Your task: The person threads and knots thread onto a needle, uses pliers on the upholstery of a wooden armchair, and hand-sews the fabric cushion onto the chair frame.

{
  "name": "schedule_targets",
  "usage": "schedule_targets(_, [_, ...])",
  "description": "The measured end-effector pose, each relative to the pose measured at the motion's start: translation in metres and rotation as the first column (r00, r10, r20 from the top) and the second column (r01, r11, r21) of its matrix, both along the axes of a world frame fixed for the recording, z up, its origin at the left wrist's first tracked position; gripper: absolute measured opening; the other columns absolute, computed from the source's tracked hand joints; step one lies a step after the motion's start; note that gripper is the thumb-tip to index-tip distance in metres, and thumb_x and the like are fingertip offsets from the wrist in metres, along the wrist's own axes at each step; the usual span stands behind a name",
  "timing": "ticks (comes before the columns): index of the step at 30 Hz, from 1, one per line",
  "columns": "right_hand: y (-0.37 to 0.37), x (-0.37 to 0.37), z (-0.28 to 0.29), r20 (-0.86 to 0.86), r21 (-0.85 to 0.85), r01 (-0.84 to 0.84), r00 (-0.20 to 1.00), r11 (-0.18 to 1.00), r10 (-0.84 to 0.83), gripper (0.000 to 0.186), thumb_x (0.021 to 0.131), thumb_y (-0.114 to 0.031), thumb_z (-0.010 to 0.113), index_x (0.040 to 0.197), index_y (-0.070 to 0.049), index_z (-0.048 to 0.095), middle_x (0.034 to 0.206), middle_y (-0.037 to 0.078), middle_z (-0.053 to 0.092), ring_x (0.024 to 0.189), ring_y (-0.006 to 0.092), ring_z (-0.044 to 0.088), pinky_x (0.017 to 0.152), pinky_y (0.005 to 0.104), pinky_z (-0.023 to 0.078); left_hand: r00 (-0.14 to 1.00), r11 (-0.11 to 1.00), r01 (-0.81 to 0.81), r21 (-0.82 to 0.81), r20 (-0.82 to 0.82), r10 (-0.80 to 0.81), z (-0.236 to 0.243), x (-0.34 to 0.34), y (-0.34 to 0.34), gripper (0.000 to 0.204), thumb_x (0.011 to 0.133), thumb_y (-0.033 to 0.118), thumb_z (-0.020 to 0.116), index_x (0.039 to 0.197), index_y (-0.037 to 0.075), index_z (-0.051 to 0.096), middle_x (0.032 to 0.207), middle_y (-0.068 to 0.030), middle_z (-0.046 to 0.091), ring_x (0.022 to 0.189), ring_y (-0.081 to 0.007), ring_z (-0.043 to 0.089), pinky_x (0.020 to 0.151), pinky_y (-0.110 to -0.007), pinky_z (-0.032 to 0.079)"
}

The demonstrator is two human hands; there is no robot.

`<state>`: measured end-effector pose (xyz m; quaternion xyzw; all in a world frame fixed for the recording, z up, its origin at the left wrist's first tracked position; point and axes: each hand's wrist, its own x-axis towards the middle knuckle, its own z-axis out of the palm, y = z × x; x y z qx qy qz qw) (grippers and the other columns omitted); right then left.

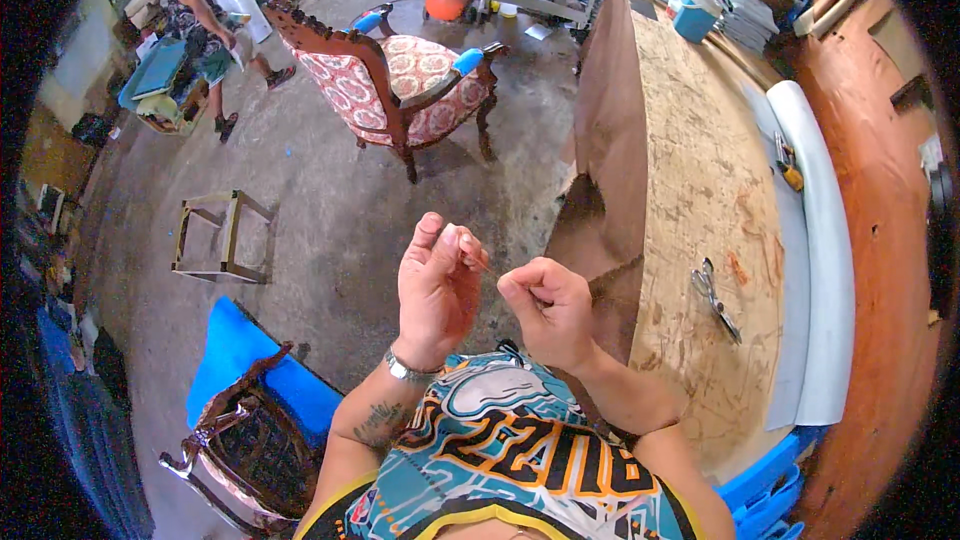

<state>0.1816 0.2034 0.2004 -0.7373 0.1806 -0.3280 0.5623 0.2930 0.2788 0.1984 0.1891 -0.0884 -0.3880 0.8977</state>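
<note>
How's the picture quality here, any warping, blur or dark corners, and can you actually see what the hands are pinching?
Head view: strong fisheye bend, the workbench edge curves, corners go black. Daylight is even, with soft shadows under the armchair. Left hand and right hand are fairly sharp, but the thin needle or thread between them is too fine to make out.

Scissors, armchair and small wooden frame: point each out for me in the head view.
Scissors (715, 298): head view, on the blades near the pivot, lying on the board table.
Armchair (400, 90): head view, on the red patterned backrest.
Wooden frame (218, 236): head view, on its right upright rail.
</note>
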Motion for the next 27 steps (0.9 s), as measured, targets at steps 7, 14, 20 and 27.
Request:
schedule_targets(7, [0.000,-0.006,0.007,0.096,0.253,-0.009,0.995,0.967,-0.016,0.007,0.084,-0.007,0.060,0.083,-0.002,0.056,0.071,-0.001,0.057,0.064,0.0027,0.050,0.055,0.0180,0.041,0.998,0.998,0.002,0.069,0.062,-0.007,-0.010,-0.001,0.000,0.018,0.089,0.015,0.051,0.107,0.011,0.048,0.083,-0.0052,0.056,0.077,-0.0143,0.053,0.070,-0.027,0.043])
schedule_targets(14, [-0.005,-0.009,0.009,0.095,0.242,0.042,0.993,0.970,-0.066,0.007,0.084,-0.007,0.060,0.084,-0.002,0.056,0.075,0.000,0.058,0.068,0.0029,0.051,0.059,0.0171,0.041,0.946,0.954,-0.121,0.274,0.323,0.027,-0.036,-0.039,0.013,0.021,0.087,0.012,0.055,0.106,0.003,0.055,0.096,-0.0059,0.059,0.085,-0.0120,0.055,0.073,-0.025,0.044])
schedule_targets(20, [-0.001,-0.011,0.007,0.117,0.248,0.115,0.982,0.962,-0.148,0.007,0.083,-0.007,0.061,0.083,-0.002,0.056,0.074,0.000,0.057,0.066,0.0029,0.050,0.057,0.0163,0.040,0.878,0.965,-0.140,0.222,0.478,0.018,-0.035,-0.041,-0.002,0.023,0.081,-0.001,0.060,0.104,0.001,0.059,0.096,-0.0050,0.058,0.084,-0.0099,0.053,0.075,-0.021,0.043])
schedule_targets(27, [0.002,-0.022,0.005,0.022,0.237,0.166,0.984,0.957,-0.176,0.006,0.083,-0.008,0.061,0.082,-0.004,0.057,0.068,-0.004,0.055,0.061,0.0004,0.046,0.052,0.0158,0.038,0.894,0.983,-0.103,0.153,0.447,0.024,-0.030,-0.033,-0.012,0.011,0.082,0.000,0.059,0.092,0.001,0.061,0.089,-0.0053,0.059,0.082,-0.0107,0.053,0.074,-0.023,0.043])
